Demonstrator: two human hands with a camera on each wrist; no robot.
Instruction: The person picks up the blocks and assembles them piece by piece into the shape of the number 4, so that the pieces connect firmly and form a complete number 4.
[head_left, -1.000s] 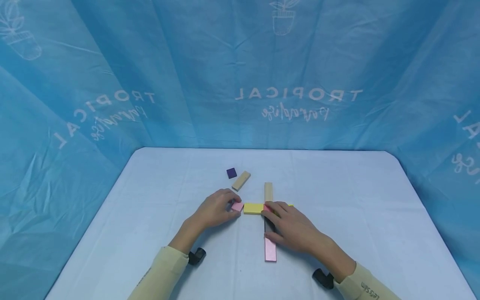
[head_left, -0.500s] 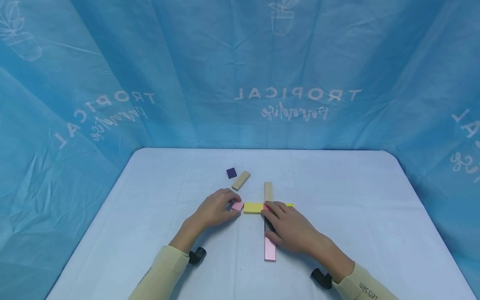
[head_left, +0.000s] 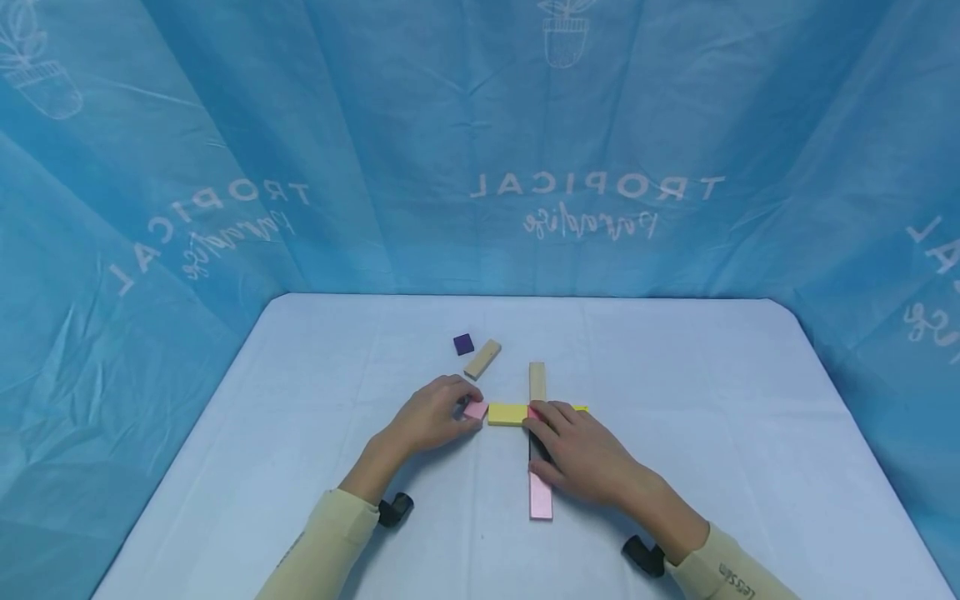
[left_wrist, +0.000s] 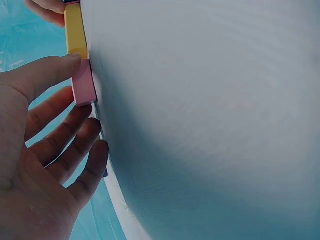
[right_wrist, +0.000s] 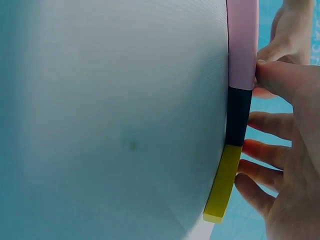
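Several flat blocks lie in a cross on the table. Its left arm is a yellow block (head_left: 507, 414), its top a plain wooden block (head_left: 537, 382), and its near end a pink block (head_left: 541, 497). My left hand (head_left: 429, 417) pinches a small pink block (left_wrist: 84, 85) between thumb and fingers, at the left end of the yellow one. My right hand (head_left: 585, 450) rests over the middle, partly hiding a red piece (head_left: 532, 412). In the right wrist view its thumb touches the near pink block and its fingers lie along a dark block (right_wrist: 238, 115) and another yellow block (right_wrist: 222, 185).
Beyond my left hand, a loose wooden block (head_left: 482, 360) lies slanted beside a small dark purple square block (head_left: 463, 344). A white cloth covers the table (head_left: 675, 358). Blue printed curtains (head_left: 420, 167) hang behind and at both sides.
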